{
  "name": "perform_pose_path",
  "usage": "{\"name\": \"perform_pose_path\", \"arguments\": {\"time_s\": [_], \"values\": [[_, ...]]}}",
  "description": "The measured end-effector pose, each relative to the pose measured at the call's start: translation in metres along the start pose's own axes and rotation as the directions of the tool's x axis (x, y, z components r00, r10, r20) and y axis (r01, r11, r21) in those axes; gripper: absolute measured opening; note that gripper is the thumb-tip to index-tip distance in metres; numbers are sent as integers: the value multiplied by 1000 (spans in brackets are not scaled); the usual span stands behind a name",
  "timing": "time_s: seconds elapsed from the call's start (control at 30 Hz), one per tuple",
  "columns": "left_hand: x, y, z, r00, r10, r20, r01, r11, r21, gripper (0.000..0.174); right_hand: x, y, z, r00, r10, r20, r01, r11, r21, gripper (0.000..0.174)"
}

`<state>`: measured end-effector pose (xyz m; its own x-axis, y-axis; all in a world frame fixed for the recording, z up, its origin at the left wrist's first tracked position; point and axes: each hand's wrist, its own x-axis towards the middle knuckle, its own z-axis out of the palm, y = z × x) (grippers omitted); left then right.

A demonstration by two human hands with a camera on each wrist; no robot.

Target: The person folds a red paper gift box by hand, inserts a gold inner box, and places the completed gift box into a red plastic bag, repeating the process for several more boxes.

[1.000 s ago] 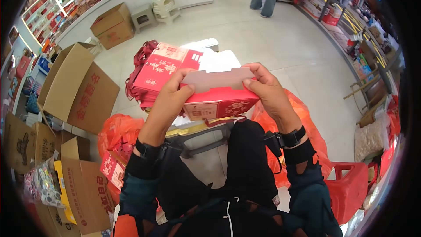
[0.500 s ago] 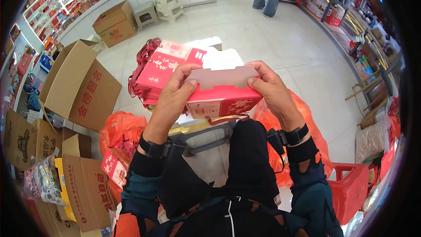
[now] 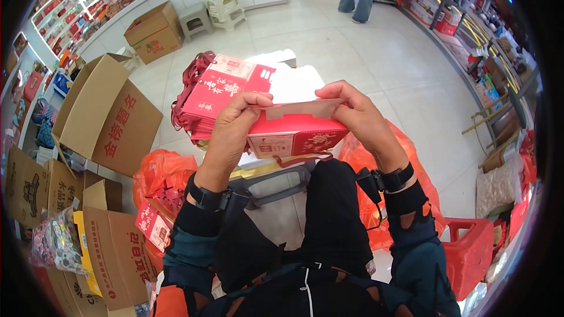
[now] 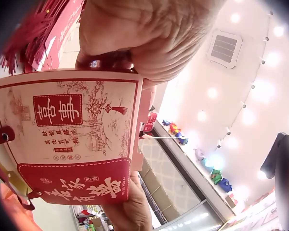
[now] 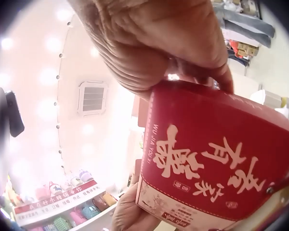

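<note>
Red gift box (image 3: 282, 144): held aloft between both hands, its printed front turned toward the wearer, seemingly so the top edge can be watched.
Left hand (image 3: 235, 126): clamped on the box's upper left corner.
Right hand (image 3: 361, 120): clamped on the opposite corner, probably so that the load is shared.
Top flap (image 3: 305, 107): held at both ends, likely for even bending.
Ribbon handle (image 3: 305, 159): left hanging below the grip, away from the flap.
Red carton stack (image 3: 205, 100): placed just beyond the left hand, presumably for easy reach.

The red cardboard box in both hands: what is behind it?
Behind the box, a bright white object and, at left, stacked red packages show; it covers the rest.
</note>
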<state>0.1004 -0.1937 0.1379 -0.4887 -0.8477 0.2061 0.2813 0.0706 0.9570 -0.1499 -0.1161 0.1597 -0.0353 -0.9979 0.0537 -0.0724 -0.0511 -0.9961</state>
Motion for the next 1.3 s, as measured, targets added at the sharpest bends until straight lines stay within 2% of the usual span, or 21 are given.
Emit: {"name": "perform_pose_path", "arguments": {"time_s": [0.03, 0.1, 0.13, 0.23, 0.3, 0.33, 0.4, 0.43, 0.5, 0.53, 0.6, 0.7, 0.83, 0.9, 1.03, 1.1, 1.23, 1.3], "values": [[0, 0, 0, 1000, 3, -3, -3, 1000, 2, 22, 1, 6, 2, 1000, -3, 3, 3, 1000, 0, 33], [0, -1, 0, 999, 30, 16, -30, 1000, 9, 22, 5, 26, 6, 979, -158, -129, 191, 935, 299, 32], [0, -2, -1, 999, 30, 15, -30, 1000, 11, 22, 6, 32, 5, 979, -159, -127, 191, 934, 301, 32], [0, 0, -4, 998, 59, 23, -61, 993, 101, 23, 4, 38, -4, 977, -207, -46, 209, 907, 366, 26], [-2, 8, -5, 999, -13, 41, 6, 985, 174, 24, 2, 31, -9, 974, -223, 43, 182, 877, 444, 24], [-2, 11, -6, 999, -12, 40, 5, 985, 172, 24, -1, 27, -9, 974, -223, 44, 181, 878, 443, 24], [-4, 16, -6, 989, 65, 136, -113, 918, 379, 24, -7, 19, -6, 988, -149, 28, 141, 972, 186, 29], [-5, 13, -5, 989, 67, 134, -113, 919, 378, 24, -8, 18, -3, 988, -149, 30, 141, 973, 184, 29], [-7, 4, 0, 1000, -15, 1, 15, 966, 257, 28, -10, 17, 4, 984, -170, -54, 172, 985, 35, 33], [-8, 4, 3, 1000, -18, 1, 17, 966, 257, 28, -10, 19, 7, 984, -168, -54, 170, 985, 36, 33], [-6, 9, 10, 1000, -8, -19, 11, 984, 178, 29, -8, 21, 10, 987, -152, -57, 160, 968, 191, 32], [0, 10, 5, 999, -7, -35, 14, 976, 217, 29, -7, 17, 16, 982, -163, -100, 186, 938, 294, 29], [4, 10, 3, 1000, -14, -20, 18, 976, 218, 30, -11, 7, 24, 981, -168, -98, 189, 944, 271, 27], [4, 10, 2, 998, -65, -16, 66, 990, 127, 29, -7, 11, 25, 975, -188, -116, 207, 959, 191, 31], [-1, 7, -2, 997, -75, -22, 75, 997, -14, 25, -5, 13, 21, 984, -145, -102, 169, 939, 299, 30], [1, 2, -10, 999, 26, 34, -27, 1000, 14, 23, -4, 18, 20, 971, -213, -113, 235, 940, 249, 26], [-2, 13, -10, 998, -51, 47, 47, 995, 84, 21, -3, 23, 17, 973, -205, -105, 223, 949, 224, 22], [-4, 21, -12, 989, 17, 148, -57, 962, 268, 19, -3, 24, 15, 962, -258, -95, 272, 940, 206, 21]]}}
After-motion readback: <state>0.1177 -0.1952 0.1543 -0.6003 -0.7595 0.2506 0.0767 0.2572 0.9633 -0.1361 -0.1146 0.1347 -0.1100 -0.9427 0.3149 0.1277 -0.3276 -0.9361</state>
